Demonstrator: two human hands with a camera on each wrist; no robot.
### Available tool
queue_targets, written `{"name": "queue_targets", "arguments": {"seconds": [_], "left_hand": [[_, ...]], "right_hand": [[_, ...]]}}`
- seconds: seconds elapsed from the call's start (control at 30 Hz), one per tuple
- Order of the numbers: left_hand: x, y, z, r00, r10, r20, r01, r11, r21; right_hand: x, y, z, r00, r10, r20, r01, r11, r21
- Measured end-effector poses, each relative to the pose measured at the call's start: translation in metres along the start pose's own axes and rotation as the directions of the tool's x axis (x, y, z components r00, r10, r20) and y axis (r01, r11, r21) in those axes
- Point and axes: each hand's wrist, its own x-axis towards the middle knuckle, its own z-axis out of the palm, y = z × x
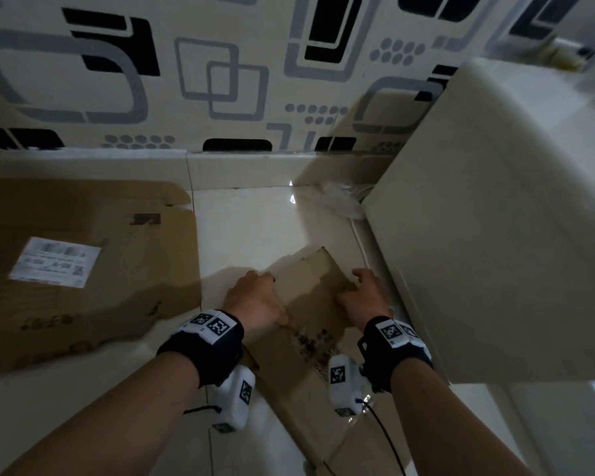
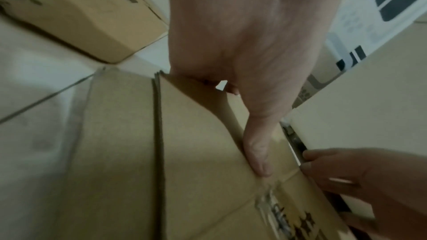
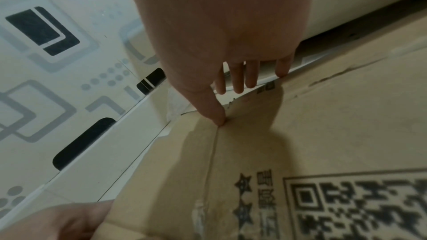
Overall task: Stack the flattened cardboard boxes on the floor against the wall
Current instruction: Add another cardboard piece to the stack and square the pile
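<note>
A flattened box is gripped at both side edges, low over the floor [image 1: 255, 228].

Beside the bigger flat box [image 1: 93, 266] by the wall [image 1: 220, 80], the smaller box [image 1: 310, 297] is pinched by left hand [image 1: 255, 297] and right hand [image 1: 364, 297]; it is best kept level and slid flush.

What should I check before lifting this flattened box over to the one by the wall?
1. Left hand grip on the flattened box: ok, thumb on top, fingers over its left edge.
2. Right hand grip: cannot tell, thumb presses the top, fingers reach past the right edge.
3. Clearance from the white cabinet: not ok, box edge lies right beside it.
4. Labelled flat box on the floor by the wall: ok.
5. Floor between them: ok.
</note>
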Motion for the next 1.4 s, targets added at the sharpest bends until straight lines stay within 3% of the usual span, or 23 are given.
{"name": "queue_targets", "arguments": {"seconds": [0.23,0.37,0.63,0.7,0.8,0.93,1.03,1.13,1.27,1.4], "left_hand": [[0.005,-0.005,-0.016,0.999,-0.036,0.039,0.046,0.961,-0.272],[0.001,-0.008,-0.040,0.999,-0.048,0.011,0.048,0.918,-0.394],[-0.014,-0.055,-0.096,0.981,-0.190,-0.042,0.104,0.695,-0.712],[-0.015,-0.064,-0.105,0.970,-0.226,-0.094,0.074,0.639,-0.766],[-0.020,-0.076,-0.112,0.942,-0.291,-0.166,0.024,0.554,-0.832],[-0.031,-0.091,-0.115,0.926,-0.334,-0.173,0.006,0.474,-0.881],[-0.043,-0.107,-0.120,0.917,-0.349,-0.193,-0.012,0.459,-0.888],[-0.057,-0.126,-0.131,0.907,-0.356,-0.225,-0.045,0.450,-0.892],[-0.079,-0.160,-0.146,0.825,-0.493,-0.276,-0.107,0.344,-0.933],[-0.097,-0.197,-0.153,0.738,-0.576,-0.352,-0.158,0.359,-0.920]], "right_hand": [[0.002,0.013,-0.008,0.997,0.034,-0.071,-0.026,0.994,0.108],[0.004,0.016,-0.015,0.990,0.064,-0.129,-0.058,0.997,0.053],[0.008,0.021,-0.013,0.986,0.039,-0.162,-0.020,0.992,0.122],[0.007,0.022,-0.012,0.990,0.060,-0.127,-0.021,0.958,0.287],[0.007,0.017,-0.007,0.995,0.092,0.025,-0.092,0.844,0.528],[0.002,-0.003,0.005,0.997,-0.027,0.075,-0.023,0.802,0.597],[-0.002,-0.021,0.016,0.996,-0.072,0.055,0.015,0.731,0.682],[-0.011,-0.042,0.029,0.995,-0.096,0.030,0.049,0.728,0.684],[-0.023,-0.074,0.059,0.983,-0.167,0.081,0.068,0.728,0.683],[-0.033,-0.102,0.097,0.971,-0.218,0.094,0.102,0.741,0.663]]}}
